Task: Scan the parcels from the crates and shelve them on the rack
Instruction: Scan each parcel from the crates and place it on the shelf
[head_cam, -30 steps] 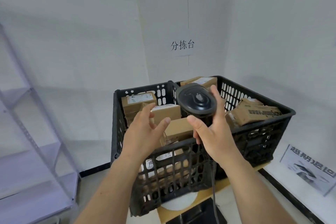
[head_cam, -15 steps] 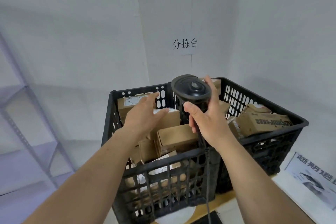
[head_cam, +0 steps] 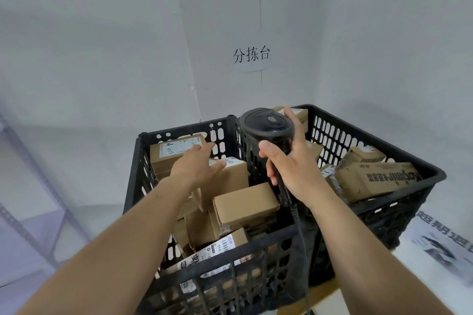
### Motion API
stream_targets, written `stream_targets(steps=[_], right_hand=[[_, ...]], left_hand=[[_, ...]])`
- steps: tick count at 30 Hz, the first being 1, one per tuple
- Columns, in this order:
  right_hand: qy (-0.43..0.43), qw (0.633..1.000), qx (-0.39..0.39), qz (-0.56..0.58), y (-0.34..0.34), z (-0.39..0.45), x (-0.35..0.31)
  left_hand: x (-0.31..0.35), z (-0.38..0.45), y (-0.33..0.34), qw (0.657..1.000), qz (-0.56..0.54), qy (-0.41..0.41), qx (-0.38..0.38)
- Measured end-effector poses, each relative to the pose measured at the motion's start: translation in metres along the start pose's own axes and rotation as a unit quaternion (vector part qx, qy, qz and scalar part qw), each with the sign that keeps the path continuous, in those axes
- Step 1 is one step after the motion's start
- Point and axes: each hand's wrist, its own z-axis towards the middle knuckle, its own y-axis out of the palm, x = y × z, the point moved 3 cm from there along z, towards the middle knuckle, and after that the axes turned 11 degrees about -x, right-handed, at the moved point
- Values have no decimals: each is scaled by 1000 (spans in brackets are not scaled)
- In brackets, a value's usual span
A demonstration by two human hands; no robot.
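- White walls meet in a corner behind the work area; a paper sign hangs on the corner panel above the crates.
- At far left I note the rack, pale metal, only partly in frame and blurred; I cannot tell what its shelves carry.
- Next comes the left crate, black openwork plastic, heaped with brown parcels lying at mixed angles.
- My left hand reaches in over the far parcels. Fingers are straight and slightly spread, curled round nothing. The fingertips lie at the labelled parcel by the back wall; whether they touch it I cannot tell.
- Just right of the hand lies a plain box, resting tilted on others.
- My right hand holds the scanner upright over the divide between the crates, fingers wrapped round its handle, thumb on the near side. Its cable drops over the near rim.
- The right crate holds further parcels, including a large printed carton lying slanted.
- Bottom right, a printed sheet lies flat on the white surface.
- Risk, as I judge it: lifting the labelled parcel one-handed may let it slip, since no grip is formed.
- Risk: pulling one parcel out could shift the loose heap and topple the tilted box.
- Risk: the hanging cable could snag on the crate rim and jerk the scanner off its aim.
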Motion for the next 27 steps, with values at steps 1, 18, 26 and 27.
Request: stream_targets(steps=[1, 18, 26, 27], right_hand=[[2, 1000, 4, 0, -2, 3, 1], [-7, 1000, 19, -2, -15, 25, 9], [-21, 1000, 20, 7, -13, 21, 3], [-24, 999, 21, 6, -13, 21, 2]], left_hand=[[-2, 5, 3, 1000, 9, -2, -10], [-20, 38, 17, 985, -35, -26, -168], [-4, 17, 29, 981, 185, 26, -55], [-4, 17, 28, 982, 174, 28, -64]])
